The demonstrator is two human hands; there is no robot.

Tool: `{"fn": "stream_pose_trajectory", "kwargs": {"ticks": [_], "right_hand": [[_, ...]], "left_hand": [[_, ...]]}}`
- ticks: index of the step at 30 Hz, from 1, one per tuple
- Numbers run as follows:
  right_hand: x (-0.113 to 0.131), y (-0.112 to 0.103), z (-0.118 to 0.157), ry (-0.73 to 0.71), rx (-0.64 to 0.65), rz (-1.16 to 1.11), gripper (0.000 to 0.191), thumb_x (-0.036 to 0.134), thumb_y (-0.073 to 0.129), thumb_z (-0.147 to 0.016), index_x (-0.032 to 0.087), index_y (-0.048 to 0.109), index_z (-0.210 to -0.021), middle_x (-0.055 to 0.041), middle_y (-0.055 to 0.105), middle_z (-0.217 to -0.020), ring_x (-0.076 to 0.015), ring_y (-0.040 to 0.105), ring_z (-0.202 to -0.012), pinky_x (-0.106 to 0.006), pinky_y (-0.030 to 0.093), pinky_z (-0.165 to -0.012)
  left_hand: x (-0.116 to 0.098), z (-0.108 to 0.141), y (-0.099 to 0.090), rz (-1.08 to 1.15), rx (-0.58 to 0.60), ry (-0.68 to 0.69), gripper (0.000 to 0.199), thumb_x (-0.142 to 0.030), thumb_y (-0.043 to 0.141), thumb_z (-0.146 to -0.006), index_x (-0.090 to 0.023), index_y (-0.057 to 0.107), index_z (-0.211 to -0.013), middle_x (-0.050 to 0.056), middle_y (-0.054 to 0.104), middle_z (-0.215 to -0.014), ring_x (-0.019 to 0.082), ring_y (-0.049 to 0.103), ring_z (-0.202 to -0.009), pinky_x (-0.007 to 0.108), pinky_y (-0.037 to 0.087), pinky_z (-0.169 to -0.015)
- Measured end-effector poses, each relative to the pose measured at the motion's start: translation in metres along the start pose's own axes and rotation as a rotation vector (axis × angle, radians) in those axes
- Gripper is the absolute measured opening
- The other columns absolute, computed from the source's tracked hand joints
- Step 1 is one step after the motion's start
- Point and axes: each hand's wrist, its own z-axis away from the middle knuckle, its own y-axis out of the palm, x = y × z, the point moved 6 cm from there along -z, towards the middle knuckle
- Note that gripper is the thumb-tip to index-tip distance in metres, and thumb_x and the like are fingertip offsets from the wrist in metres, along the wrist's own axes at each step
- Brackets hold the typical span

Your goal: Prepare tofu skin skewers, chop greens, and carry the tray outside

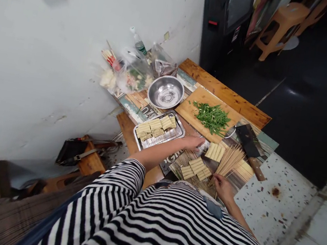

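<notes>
My left hand (193,143) reaches across the table, its fingers stretched toward a crumpled clear plastic wrap (204,145) and touching its edge. Beside the wrap sits a stack of pale yellow folded tofu-skin pieces (215,151). My right hand (223,189) pinches the near ends of bamboo skewers (230,160), which fan out in a loose bundle. Between my hands, several skewered tofu-skin rolls (196,168) lie side by side. More skewered rolls (154,127) rest on a metal tray (182,132) to the left.
A wooden cutting board (195,98) holds chopped green vegetables (213,117). A cleaver (247,140) lies at the table's right end, its handle over the edge. Behind the tray stand a steel bowl (165,92), plastic bags (135,72) and a bottle (138,42) by the wall.
</notes>
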Motion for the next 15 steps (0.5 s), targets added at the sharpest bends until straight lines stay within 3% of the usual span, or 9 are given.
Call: {"fn": "stream_pose_trajectory", "kwargs": {"ticks": [3, 5, 8, 10, 13, 15], "right_hand": [[0.002, 0.002, -0.005, -0.021, 0.016, -0.023, 0.04, 0.04, 0.043, -0.082, 0.018, 0.07, -0.102, -0.0108, 0.073, -0.103, -0.0219, 0.068, -0.088, -0.037, 0.054, -0.083], [0.007, 0.005, -0.01, -0.048, 0.031, -0.023, 0.042, 0.042, 0.042, -0.083, 0.017, 0.069, -0.105, -0.0107, 0.072, -0.104, -0.0217, 0.068, -0.09, -0.036, 0.054, -0.083], [0.014, 0.008, -0.019, -0.081, 0.048, -0.001, 0.042, 0.041, 0.042, -0.083, 0.017, 0.068, -0.105, -0.0107, 0.072, -0.102, -0.022, 0.068, -0.09, -0.037, 0.053, -0.085], [0.02, 0.009, -0.024, -0.097, 0.055, 0.014, 0.041, 0.039, 0.041, -0.083, 0.017, 0.069, -0.104, -0.0107, 0.073, -0.101, -0.0219, 0.068, -0.09, -0.037, 0.053, -0.086], [0.027, 0.01, -0.028, -0.123, 0.065, 0.027, 0.041, 0.037, 0.041, -0.083, 0.016, 0.07, -0.105, -0.0111, 0.073, -0.101, -0.0218, 0.067, -0.091, -0.036, 0.052, -0.087], [0.03, 0.01, -0.029, -0.135, 0.073, 0.037, 0.042, 0.037, 0.04, -0.084, 0.015, 0.069, -0.106, -0.0112, 0.072, -0.101, -0.0219, 0.067, -0.091, -0.037, 0.052, -0.087]], "left_hand": [[0.004, 0.004, -0.012, 0.183, -0.098, -0.026, 0.031, -0.028, 0.072, -0.071, -0.021, 0.049, -0.09, -0.002, 0.064, -0.08, 0.014, 0.061, -0.071, 0.023, 0.044, -0.063], [0.011, 0.013, -0.024, 0.25, -0.251, -0.119, 0.03, -0.031, 0.068, -0.076, -0.021, 0.046, -0.095, -0.002, 0.064, -0.081, 0.013, 0.06, -0.069, 0.024, 0.044, -0.062], [0.032, 0.045, -0.037, 0.331, -0.596, -0.399, 0.031, -0.031, 0.068, -0.076, -0.021, 0.046, -0.095, -0.003, 0.062, -0.076, 0.014, 0.06, -0.066, 0.025, 0.044, -0.062], [0.049, 0.073, -0.035, 0.354, -0.794, -0.63, 0.029, -0.031, 0.069, -0.075, -0.021, 0.047, -0.091, -0.002, 0.061, -0.073, 0.015, 0.06, -0.067, 0.027, 0.044, -0.063], [0.075, 0.104, -0.023, 0.406, -0.928, -0.894, 0.029, -0.036, 0.069, -0.076, -0.021, 0.05, -0.092, 0.002, 0.064, -0.075, 0.018, 0.063, -0.071, 0.029, 0.045, -0.065], [0.091, 0.111, -0.018, 0.459, -0.947, -0.973, 0.031, -0.038, 0.068, -0.077, -0.019, 0.052, -0.096, 0.004, 0.066, -0.077, 0.019, 0.065, -0.072, 0.028, 0.045, -0.064]]}}
